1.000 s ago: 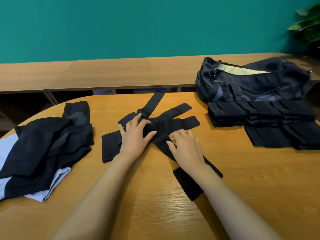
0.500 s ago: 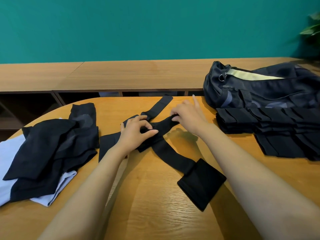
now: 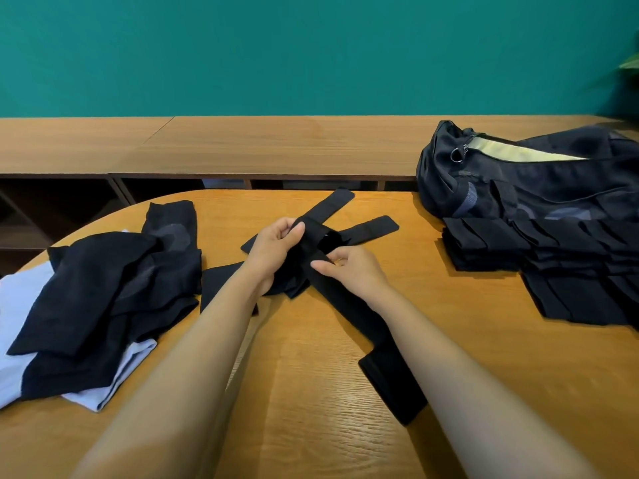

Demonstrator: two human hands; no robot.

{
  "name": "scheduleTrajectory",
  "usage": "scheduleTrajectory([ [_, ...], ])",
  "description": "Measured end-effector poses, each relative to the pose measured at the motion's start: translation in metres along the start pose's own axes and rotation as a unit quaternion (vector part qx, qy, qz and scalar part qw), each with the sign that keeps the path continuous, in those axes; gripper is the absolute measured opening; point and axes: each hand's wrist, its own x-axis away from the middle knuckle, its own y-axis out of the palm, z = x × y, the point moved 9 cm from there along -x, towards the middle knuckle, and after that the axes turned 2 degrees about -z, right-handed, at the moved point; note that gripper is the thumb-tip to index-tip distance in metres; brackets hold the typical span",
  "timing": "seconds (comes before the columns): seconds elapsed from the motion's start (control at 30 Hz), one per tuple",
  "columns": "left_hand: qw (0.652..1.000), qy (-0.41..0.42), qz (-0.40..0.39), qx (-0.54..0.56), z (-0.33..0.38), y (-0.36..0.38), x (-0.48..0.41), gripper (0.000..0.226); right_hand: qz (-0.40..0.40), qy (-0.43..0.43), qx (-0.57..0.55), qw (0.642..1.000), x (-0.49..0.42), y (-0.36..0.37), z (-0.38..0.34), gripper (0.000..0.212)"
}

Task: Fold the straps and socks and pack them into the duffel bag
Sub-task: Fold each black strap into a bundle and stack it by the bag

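Several black straps [image 3: 366, 227] lie crossed on the middle of the wooden table [image 3: 311, 392]. My left hand [image 3: 273, 250] pinches the folded end of one black strap [image 3: 340, 305] and lifts it a little. My right hand [image 3: 352, 271] grips the same strap just below, and its long tail runs toward me under my right forearm. A dark duffel bag [image 3: 525, 181] sits at the far right with its zip open, showing a pale lining. In front of the bag lies a stack of folded black items [image 3: 539, 250].
A loose pile of dark socks [image 3: 103, 292] over pale blue cloth [image 3: 20, 305] covers the table's left side. Behind the table runs a long wooden bench [image 3: 242, 143] against a teal wall. A plant leaf shows at the right edge.
My right hand came back from the far end of the strap toward the left hand. My left hand now lifts the strap's folded end off the table. The view shifted slightly right.
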Motion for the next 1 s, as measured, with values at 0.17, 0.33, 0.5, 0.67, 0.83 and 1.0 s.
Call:
scheduleTrajectory([
  [0.17, 0.996, -0.021, 0.074, 0.046, -0.019, -0.007, 0.000, 0.018, 0.068, -0.010, -0.074, 0.995, 0.015, -0.001, 0.000, 0.032],
  [0.33, 0.975, -0.045, 0.213, 0.032, -0.041, -0.034, 0.002, 0.022, 0.112, 0.036, -0.153, 0.981, 0.054, -0.009, 0.037, 0.037],
  [0.5, 0.966, -0.036, 0.254, 0.006, -0.040, -0.032, -0.001, 0.017, 0.143, 0.022, -0.199, 0.969, 0.079, -0.024, 0.043, 0.037],
  [0.67, 0.962, -0.042, 0.265, 0.049, -0.043, -0.042, -0.001, 0.014, 0.175, 0.026, -0.267, 0.947, 0.106, -0.052, 0.070, 0.036],
  [0.83, 0.976, -0.002, 0.217, 0.014, -0.023, -0.020, -0.008, 0.018, 0.194, 0.028, -0.274, 0.942, 0.086, -0.061, 0.075, 0.032],
  [1.0, 0.951, -0.102, 0.293, 0.012, -0.026, -0.045, -0.009, 0.033, 0.184, 0.068, -0.182, 0.964, 0.059, -0.080, 0.080, 0.051],
])
